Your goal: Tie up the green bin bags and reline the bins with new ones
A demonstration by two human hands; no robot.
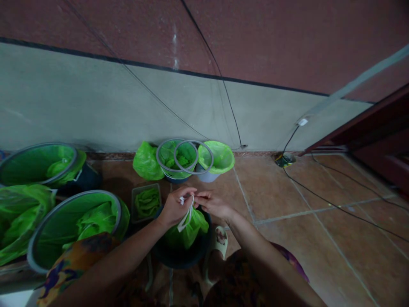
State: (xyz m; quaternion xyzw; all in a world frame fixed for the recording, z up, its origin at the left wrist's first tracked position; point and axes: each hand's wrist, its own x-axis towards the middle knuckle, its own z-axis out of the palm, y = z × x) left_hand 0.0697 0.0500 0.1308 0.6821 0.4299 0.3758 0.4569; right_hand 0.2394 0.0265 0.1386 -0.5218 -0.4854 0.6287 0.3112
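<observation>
A bright green plastic bag (191, 234) is gathered at its top, inside and above a dark bucket (174, 262) between my feet. My left hand (175, 207) is closed at the bag's neck on a white drawstring (185, 221), which loops down over the bag. A small white end pokes out between its fingers. Against it, my right hand (214, 204) pinches the top of the same drawstring. The fingertips of both hands nearly meet, so the exact spot where they grip is partly hidden.
Large green-lined bins (76, 230) stand at left. A tray of folded green bags (147, 202) lies beside the bucket. By the wall are a lined bucket under grey rings (177, 157), another lined bucket (219, 157) and a puffed bag (147, 162). Black cable (329, 202) crosses the tiles.
</observation>
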